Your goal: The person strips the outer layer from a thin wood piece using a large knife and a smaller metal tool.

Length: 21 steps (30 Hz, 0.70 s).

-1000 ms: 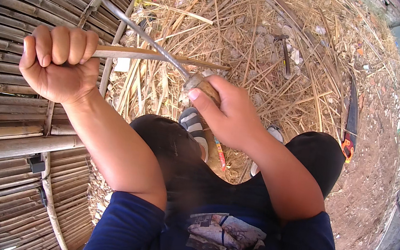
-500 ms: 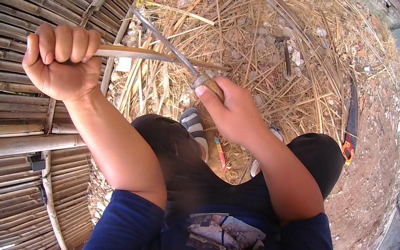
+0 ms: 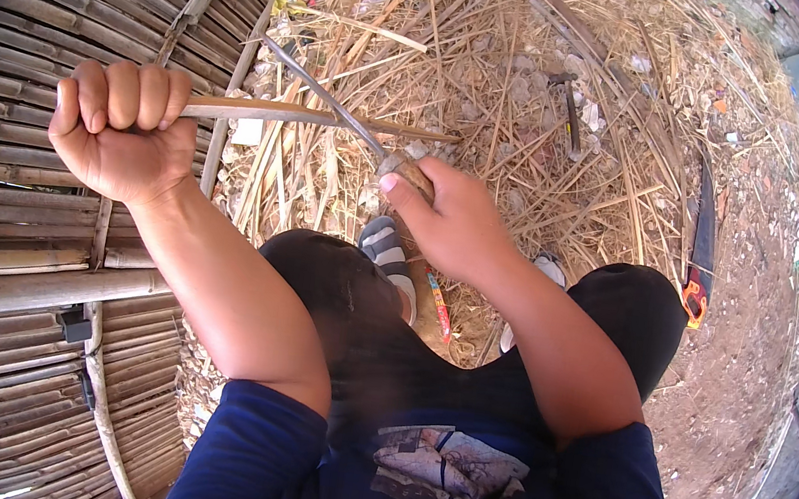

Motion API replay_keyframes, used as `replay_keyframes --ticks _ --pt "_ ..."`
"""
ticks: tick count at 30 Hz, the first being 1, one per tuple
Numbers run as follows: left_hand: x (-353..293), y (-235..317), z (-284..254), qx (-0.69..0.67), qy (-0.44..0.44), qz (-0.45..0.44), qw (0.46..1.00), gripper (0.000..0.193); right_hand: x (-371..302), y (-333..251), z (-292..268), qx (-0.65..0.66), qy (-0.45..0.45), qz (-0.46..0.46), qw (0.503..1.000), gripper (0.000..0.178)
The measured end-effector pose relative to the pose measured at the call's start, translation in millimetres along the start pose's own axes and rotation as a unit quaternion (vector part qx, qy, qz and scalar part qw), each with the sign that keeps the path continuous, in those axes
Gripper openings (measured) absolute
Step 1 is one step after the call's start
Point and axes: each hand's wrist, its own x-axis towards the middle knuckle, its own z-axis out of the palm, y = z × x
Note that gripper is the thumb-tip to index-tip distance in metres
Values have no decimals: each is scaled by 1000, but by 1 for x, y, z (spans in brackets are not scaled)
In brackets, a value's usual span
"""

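Left hand [image 3: 123, 124] clenches the strip [image 3: 276, 112]; right hand [image 3: 453, 214] grips the knife [image 3: 366, 137]; slippage leftward could cut the former.

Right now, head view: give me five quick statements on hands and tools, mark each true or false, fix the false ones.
1. The left hand grips the strip. True.
2. The right hand is empty. False: it holds the blade by its wooden handle.
3. In the picture, the blade crosses the strip. True.
4. The saw lies left of the hammer. False: the saw is to the hammer's right.
5. The hammer lies on the ground, out of both hands. True.
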Motion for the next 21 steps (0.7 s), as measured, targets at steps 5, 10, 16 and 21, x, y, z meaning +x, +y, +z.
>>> replay_keyframes --ticks 5,10,16,21 --pt "4 -5 10 -10 -31 -29 999 38 -11 -19 -14 50 30 -90 994 45" --pt "3 -4 5 -17 -22 -16 999 39 -3 31 13 -75 33 -18 996 45" --pt "-1 -3 4 -1 -11 -9 1000 38 5 6 -7 -8 -14 29 999 44" --pt "5 -2 5 -8 -20 -30 999 37 -9 -16 -17 74 38 -121 989 48"
